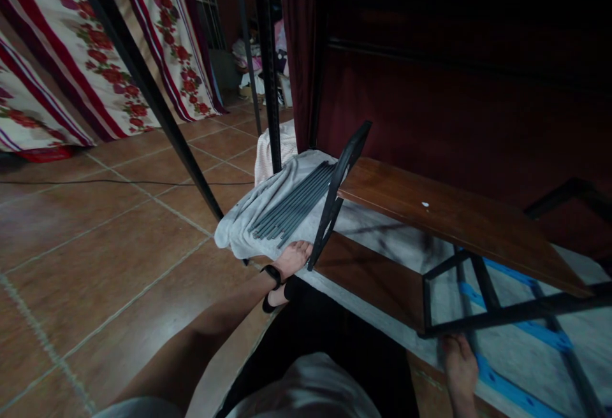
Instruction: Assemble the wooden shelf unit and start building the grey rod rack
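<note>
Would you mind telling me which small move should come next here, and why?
Perhaps brace the left black frame with the left hand: it lies right beside that frame's lower end, the right hand is by the right black frame, and the wooden board between the frames may shift unless steadied.

Across centre and lower right, low surface (509,355) draped in grey cloth (232,230). Laid upon it: grey rods (291,204), centre; brown lower board (368,274) between black frames (338,179); blue strips (511,390) crossed by dark bars (571,354), lower right.

Brown-boarded rack (454,209), black end frames (478,321), resting on grey cloth (234,232)
</note>
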`<action>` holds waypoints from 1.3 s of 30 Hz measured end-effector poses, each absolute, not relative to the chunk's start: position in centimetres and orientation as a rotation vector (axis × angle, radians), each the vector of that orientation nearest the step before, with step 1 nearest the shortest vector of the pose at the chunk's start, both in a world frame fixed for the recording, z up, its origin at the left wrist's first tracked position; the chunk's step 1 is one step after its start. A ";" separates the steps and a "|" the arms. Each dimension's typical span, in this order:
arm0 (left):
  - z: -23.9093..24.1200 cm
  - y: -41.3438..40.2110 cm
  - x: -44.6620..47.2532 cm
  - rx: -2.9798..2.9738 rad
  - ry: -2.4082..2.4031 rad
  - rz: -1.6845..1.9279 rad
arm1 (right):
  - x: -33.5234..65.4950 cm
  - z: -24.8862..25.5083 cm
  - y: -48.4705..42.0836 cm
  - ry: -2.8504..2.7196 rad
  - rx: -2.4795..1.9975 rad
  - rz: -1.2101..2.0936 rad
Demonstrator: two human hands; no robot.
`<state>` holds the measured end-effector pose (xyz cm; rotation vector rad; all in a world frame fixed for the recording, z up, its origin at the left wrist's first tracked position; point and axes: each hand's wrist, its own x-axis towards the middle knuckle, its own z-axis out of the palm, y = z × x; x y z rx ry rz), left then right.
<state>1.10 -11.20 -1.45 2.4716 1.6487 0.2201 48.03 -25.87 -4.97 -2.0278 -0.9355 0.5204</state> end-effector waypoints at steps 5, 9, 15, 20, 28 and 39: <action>-1.3 -10.8 1.0 2.470 1.658 0.207 | 50.0 -6.1 -24.9 -0.756 -1.966 0.653; -0.6 -10.1 0.8 2.466 1.733 0.211 | 50.8 -6.0 -23.7 -0.759 -1.985 0.631; -0.1 -12.1 -0.2 2.235 2.033 0.369 | 49.9 -5.1 -25.0 -0.719 -1.903 0.492; -0.8 -18.5 1.0 2.427 1.433 0.437 | 45.0 -4.7 -29.7 -0.575 -1.768 0.573; -1.2 -21.7 12.3 2.696 0.662 0.397 | 32.2 -2.2 -30.3 -0.752 -1.253 1.537; -2.9 -20.7 12.4 2.437 0.686 0.279 | 30.5 -4.9 -29.8 -0.510 -1.183 1.602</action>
